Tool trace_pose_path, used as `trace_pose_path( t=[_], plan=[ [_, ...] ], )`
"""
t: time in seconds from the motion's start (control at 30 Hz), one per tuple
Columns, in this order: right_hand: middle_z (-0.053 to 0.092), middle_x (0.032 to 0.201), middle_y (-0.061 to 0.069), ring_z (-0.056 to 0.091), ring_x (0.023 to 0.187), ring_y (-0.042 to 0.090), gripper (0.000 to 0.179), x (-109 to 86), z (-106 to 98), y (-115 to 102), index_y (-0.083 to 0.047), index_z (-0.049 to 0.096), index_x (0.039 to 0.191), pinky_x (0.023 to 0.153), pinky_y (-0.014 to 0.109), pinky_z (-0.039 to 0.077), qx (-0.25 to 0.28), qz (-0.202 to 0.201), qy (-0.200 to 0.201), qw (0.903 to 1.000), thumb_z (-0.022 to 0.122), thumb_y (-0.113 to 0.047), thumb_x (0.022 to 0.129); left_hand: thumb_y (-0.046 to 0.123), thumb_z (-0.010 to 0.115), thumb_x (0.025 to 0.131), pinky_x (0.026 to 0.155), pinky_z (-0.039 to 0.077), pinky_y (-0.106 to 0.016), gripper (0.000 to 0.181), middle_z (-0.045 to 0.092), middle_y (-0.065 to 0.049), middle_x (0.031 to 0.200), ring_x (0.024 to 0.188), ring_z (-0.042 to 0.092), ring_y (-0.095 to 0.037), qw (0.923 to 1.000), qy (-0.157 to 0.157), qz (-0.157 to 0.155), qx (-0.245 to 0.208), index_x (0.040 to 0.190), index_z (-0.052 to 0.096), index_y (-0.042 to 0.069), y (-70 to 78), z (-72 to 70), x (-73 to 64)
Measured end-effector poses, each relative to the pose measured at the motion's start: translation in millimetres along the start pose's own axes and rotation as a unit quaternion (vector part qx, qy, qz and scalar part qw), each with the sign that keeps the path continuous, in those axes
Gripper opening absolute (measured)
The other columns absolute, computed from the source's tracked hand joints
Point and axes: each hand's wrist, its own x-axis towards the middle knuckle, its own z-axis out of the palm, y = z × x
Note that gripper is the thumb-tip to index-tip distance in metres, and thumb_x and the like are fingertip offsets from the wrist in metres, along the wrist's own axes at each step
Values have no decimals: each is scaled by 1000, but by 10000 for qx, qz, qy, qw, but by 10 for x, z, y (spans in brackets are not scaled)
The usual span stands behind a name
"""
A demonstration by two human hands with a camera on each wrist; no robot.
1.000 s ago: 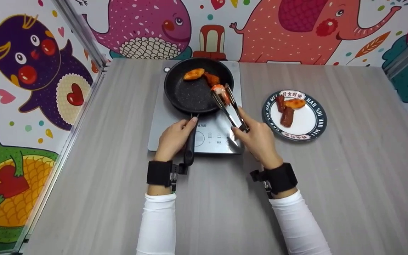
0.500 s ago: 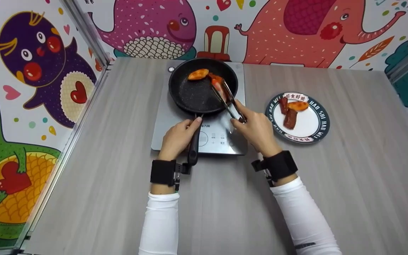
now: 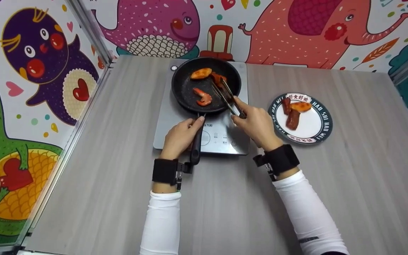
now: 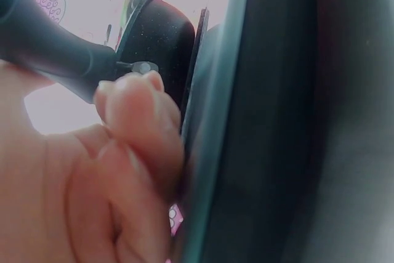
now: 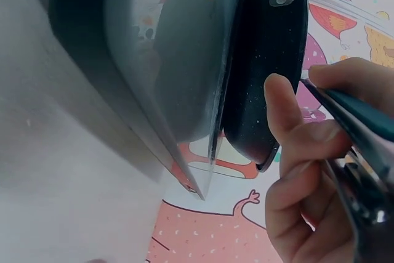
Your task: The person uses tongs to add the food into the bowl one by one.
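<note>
My left hand [image 3: 180, 139] grips the handle [image 3: 196, 145] of a black frying pan [image 3: 190, 101], thumb along its top. My right hand [image 3: 257, 122] holds metal tongs [image 3: 228, 98] over the pan's right side. Their tips are at a red-brown piece of food [image 3: 218, 78]. A pink-orange shrimp [image 3: 204, 97] lies apart from them on the pan floor, near the handle side. Behind it is an oval orange piece of food [image 3: 201, 73]. In the right wrist view, fingers and thumb close round the tongs [image 5: 351, 121]; their tips are hidden there.
The pan stands on a silver induction cooker [image 3: 166, 124] with touch controls. To its right is a dark-rimmed plate [image 3: 322, 124] holding two brown sausage-like pieces [image 3: 292, 119] and an oval orange piece [image 3: 301, 106]. Cartoon-printed walls [image 3: 306, 21] border the wooden table [image 3: 218, 205].
The shrimp, between the tong tips before, now lies loose on the pan floor. The tongs have shifted to the red-brown piece. My left hand keeps its grip on the handle.
</note>
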Motion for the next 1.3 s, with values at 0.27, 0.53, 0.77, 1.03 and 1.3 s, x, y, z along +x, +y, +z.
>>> trace_pose_path(
  t=[0.27,0.53,0.77,1.03,1.3],
  plan=[
    [45,53,4,44,50,23,61,134,-131,-48,-27,39,134,42,34,32,-503,-167,-727,9959,61,-41,79,78,29,74,52,38,-35,63,54,-4,67,50,51,-21,10000,24,-23,-31,85,57,23,-19,-14,-4],
    [57,69,10,49,56,26,64,283,-315,-135,-24,37,136,44,36,33,-1223,-399,-1631,9782,58,-45,80,77,29,76,53,36,-34,62,54,-3,66,54,51,-21,9999,85,96,52,81,57,22,-15,-23,-7],
    [59,77,11,51,62,26,64,386,-384,-236,-23,36,137,50,37,39,-1411,-548,-2125,9654,59,-43,80,77,29,76,54,36,-34,62,53,-2,67,56,51,-20,9999,79,81,81,80,55,21,-12,-25,-6],
    [56,115,12,53,86,26,65,555,-505,-280,-21,34,138,73,43,44,-1296,-602,-2877,9470,60,-40,81,77,29,76,52,38,-35,63,54,-3,64,50,53,-20,10000,34,72,-19,77,53,19,1,-6,-7],
    [54,118,11,50,102,26,65,643,-528,-320,-20,37,136,85,44,39,-1233,-672,-3106,9401,62,-39,79,76,28,76,51,37,-35,63,54,-3,64,50,52,-20,9999,51,144,38,76,53,19,8,-8,-15]
  ],
)
